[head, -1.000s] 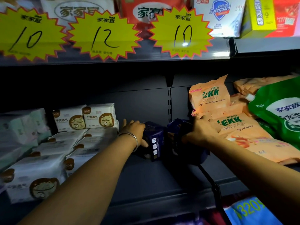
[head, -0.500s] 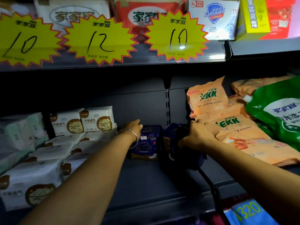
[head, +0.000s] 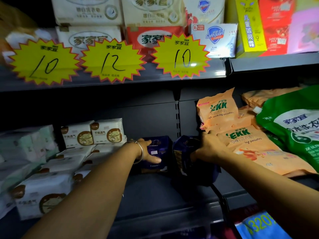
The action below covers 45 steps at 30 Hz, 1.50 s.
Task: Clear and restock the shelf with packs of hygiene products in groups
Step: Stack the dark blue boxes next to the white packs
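Note:
On the dark middle shelf a dark blue hygiene pack stands upright near the back wall, its front facing me. My left hand, with a bangle on its wrist, grips that pack at its left edge, fingers over the top and thumb across the front. Just to the right, my right hand grips a bundle of dark blue packs standing on the shelf; how many packs it holds is too dark to tell.
White packs with a cat logo are stacked at the left, more of them towards the front. Orange EKK washing powder bags and a green bag lie at the right. Yellow price stars hang above.
My left hand turned its blue pack from side-on to front-facing and set it back against the wall. My right hand kept its grip on the bundle, almost in place.

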Motion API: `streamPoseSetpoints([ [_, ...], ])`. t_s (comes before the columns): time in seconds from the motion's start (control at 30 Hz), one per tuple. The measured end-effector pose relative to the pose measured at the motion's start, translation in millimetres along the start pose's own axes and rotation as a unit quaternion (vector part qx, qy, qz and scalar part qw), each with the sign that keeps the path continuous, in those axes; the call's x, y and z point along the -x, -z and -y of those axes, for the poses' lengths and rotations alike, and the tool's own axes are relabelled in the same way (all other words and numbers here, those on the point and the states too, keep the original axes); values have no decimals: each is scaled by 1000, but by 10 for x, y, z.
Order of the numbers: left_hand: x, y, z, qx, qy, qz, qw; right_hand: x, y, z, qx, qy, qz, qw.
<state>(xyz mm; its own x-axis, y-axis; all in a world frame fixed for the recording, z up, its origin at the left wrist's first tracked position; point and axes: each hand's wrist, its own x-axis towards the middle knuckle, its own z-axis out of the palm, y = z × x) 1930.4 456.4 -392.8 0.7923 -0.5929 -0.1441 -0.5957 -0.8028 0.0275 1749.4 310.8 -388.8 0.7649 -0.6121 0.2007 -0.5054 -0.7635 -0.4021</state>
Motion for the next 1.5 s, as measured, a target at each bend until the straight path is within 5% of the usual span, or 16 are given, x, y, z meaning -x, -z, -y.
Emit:
streamPoseSetpoints([
  [0.3,-299,-359,-118,-7,18,-182,983,-179,-115,2,21,40,17,999],
  [0.7,-1091,-286,37,-12,40,-230,972,-888,-438,46,-38,106,20,993],
  [1.03,-1026,-203,10,35,59,-175,982,-967,-585,119,-145,127,48,980],
  [1.17,-794,-96,-80,123,-6,-283,951,-842,-489,111,-183,136,76,971],
  [1.23,-560,-11,-145,313,-61,-223,921,-741,-459,114,-195,139,96,966],
  [1.3,-310,48,-164,458,-89,-53,883,-631,-435,126,-163,151,92,971],
  [1.4,-83,51,-84,365,-133,50,920,-447,-370,158,-122,186,64,973],
  [1.5,30,-1,-104,211,-148,20,966,-308,-322,182,-108,229,32,967],
])
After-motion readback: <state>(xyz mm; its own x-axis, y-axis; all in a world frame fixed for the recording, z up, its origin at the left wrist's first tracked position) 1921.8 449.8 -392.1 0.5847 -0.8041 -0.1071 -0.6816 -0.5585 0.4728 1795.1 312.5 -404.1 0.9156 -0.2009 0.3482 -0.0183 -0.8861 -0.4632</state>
